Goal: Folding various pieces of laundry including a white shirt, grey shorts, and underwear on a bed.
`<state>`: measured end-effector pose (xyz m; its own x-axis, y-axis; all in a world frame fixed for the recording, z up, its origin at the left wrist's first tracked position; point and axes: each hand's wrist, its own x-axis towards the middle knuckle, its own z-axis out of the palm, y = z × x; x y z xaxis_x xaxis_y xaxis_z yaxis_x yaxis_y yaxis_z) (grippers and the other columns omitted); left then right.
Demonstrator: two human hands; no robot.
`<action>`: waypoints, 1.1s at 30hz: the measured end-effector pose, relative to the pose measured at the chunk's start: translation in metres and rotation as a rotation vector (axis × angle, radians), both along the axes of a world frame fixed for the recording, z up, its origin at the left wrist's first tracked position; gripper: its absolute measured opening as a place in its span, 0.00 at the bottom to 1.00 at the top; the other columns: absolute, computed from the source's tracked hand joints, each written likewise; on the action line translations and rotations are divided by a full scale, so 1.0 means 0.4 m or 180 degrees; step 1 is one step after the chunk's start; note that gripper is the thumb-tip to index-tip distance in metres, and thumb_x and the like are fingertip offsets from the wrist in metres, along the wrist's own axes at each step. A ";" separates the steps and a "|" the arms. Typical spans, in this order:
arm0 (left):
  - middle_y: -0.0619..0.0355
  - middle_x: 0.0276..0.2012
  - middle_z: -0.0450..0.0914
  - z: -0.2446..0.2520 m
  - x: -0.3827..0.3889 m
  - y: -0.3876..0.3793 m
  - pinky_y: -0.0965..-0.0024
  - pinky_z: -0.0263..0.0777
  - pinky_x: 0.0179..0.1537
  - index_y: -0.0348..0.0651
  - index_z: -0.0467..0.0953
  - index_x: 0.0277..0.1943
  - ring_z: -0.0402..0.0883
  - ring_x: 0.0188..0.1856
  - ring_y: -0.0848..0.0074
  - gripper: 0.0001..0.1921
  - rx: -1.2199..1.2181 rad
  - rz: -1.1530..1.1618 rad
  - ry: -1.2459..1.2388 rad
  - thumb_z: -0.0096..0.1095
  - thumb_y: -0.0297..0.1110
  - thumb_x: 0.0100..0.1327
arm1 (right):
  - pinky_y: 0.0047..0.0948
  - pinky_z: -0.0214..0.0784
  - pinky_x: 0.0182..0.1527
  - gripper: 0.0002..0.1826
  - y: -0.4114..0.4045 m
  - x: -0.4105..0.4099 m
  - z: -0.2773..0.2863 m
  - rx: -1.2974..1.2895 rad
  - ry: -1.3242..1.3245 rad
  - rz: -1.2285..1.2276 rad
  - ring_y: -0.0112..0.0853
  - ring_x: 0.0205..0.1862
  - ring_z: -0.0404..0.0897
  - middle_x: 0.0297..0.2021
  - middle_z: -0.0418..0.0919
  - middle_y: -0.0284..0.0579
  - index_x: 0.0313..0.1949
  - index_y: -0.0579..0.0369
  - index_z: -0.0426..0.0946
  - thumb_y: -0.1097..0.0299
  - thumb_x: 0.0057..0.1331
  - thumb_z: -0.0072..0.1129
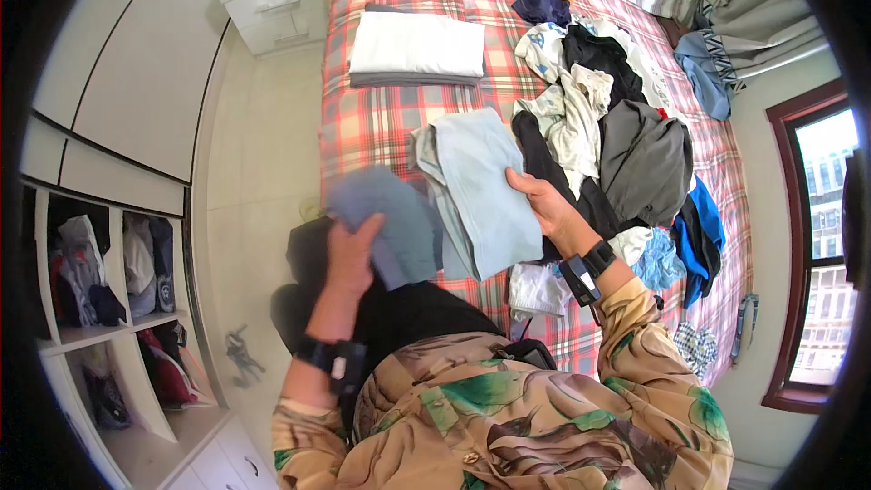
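My left hand [352, 252] grips a folded blue-grey cloth [391, 218], blurred, over my lap at the bed's near edge. In my right hand [541, 203] is the right side of a folded light-blue garment [483, 190], its layers hanging loosely at the left. The two cloths lie close side by side; whether they touch is hard to tell. Beyond them, a folded white cloth [416, 44] rests on a folded grey one [415, 80] on the plaid bedspread [381, 129]. A heap of loose clothes, with a dark grey garment [646, 163] on it, lies to the right.
An open-shelved wardrobe [116, 333] holding clothes stands at the left, across a strip of tiled floor [238, 150]. A white nightstand [279, 10] is beside the bed's far left corner. At the right are a curtain [769, 13] and a window [823, 245].
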<state>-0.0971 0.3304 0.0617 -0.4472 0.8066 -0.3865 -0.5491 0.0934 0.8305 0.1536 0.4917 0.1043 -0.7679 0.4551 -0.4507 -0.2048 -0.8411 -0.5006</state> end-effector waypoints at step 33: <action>0.53 0.55 0.72 -0.063 0.002 0.155 0.71 0.64 0.57 0.37 0.55 0.66 0.71 0.54 0.73 0.29 -0.0049 -0.1424 0.0169 0.53 0.21 0.62 | 0.35 0.65 0.58 0.27 -0.081 -0.080 -0.157 0.0857 -0.1484 0.0563 0.34 0.54 0.72 0.54 0.72 0.47 0.63 0.60 0.59 0.72 0.66 0.53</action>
<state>-0.0964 0.3924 0.0364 -0.0752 0.9195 -0.3858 -0.4085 0.3245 0.8531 0.1216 0.4594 0.0416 -0.5905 0.4833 -0.6463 0.2219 -0.6727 -0.7058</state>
